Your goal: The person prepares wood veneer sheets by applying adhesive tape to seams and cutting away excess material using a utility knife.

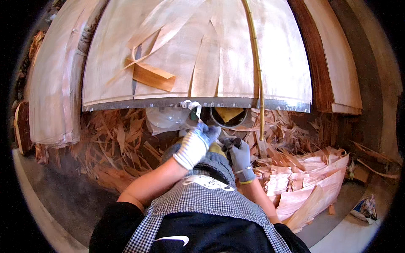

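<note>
My left hand (199,141), in a white glove with blue fingers, is closed in front of the table's near edge. A curled white strip (192,106), like tape, rises from its fingertips. Just to its right is my right hand (238,154), in a grey glove with darkened fingers. Its fingers are curled in, and whatever they may hold is hidden. Beyond both hands, a large pale wood veneer sheet (278,63) covers the table. Torn veneer pieces lie on it, including a darker orange-brown strip (154,77).
A thin bamboo stick (255,55) runs over the sheet and past the edge. Below the edge sit a clear plastic bag (166,118) and a dark bucket (215,118) with something yellow inside. Veneer scraps (120,143) heap at left; stacked pieces (303,189) lie at right.
</note>
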### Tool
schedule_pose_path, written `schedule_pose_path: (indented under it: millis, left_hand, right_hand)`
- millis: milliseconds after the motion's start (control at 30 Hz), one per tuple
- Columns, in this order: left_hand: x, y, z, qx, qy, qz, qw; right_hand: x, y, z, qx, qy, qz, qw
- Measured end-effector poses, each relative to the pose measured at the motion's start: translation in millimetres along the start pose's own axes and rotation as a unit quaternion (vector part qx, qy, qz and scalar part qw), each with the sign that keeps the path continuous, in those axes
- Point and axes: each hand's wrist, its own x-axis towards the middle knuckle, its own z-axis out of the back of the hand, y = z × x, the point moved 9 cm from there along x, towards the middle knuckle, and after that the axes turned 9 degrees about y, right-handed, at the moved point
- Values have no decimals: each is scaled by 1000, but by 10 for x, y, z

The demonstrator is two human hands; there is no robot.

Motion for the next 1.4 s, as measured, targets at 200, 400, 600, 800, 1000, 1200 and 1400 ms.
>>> schedule_pose_path:
  millis: [200, 400, 600, 800, 1000, 1200, 1400]
  left_hand:
    - [270, 246, 76, 737, 186, 156, 631]
    - [829, -148, -327, 994, -2, -9, 108]
    - [1504, 408, 450, 993, 59, 19, -97]
    - [1421, 326, 306, 989, 22, 118, -85]
    - [1238, 781, -139, 984, 43, 169, -30]
    - [480, 1454, -641, 898, 340, 101, 262]
    - [678, 946, -1461, 902, 171, 24, 397]
  right_hand:
    - [425, -451, 256, 23, 34, -43, 998]
    - [1333, -880, 1008, -242, -155, -84, 954]
    - [1369, -968, 1510, -318, -268, -49, 908]
    - [-970, -1390, 3913, -286, -486, -149, 813]
    - [-1301, -1971, 3439, -537, -154, -112, 822]
    - [-426, 117, 1256, -321, -35, 104, 941]
    - [160, 691, 1208, 145, -23, 79, 986]
